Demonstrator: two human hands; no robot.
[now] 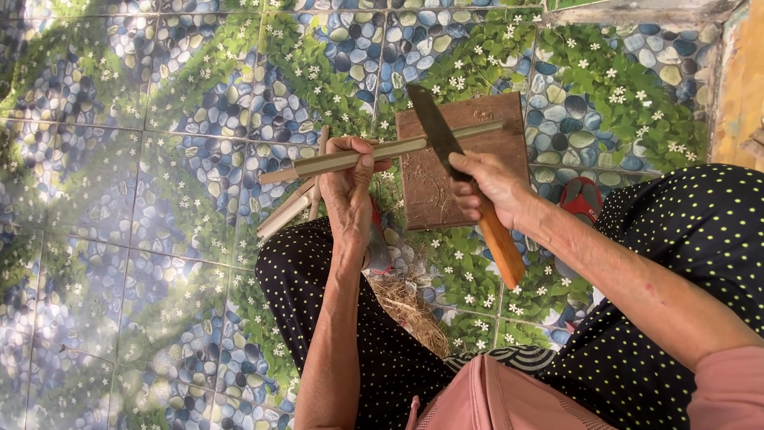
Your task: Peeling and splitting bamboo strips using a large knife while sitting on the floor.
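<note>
My left hand grips a long pale bamboo strip that lies nearly level, its right end reaching over a brown wooden block on the floor. My right hand is closed around the orange wooden handle of a knife; the dark blade points up and away and crosses the strip near its right end. Several more bamboo strips lie on the floor beside my left knee.
The floor is tiled with a pebble-and-leaf pattern. A heap of dry shavings lies between my legs, which are in dark dotted trousers. A red sandal shows by my right knee. A wall edge runs at the right.
</note>
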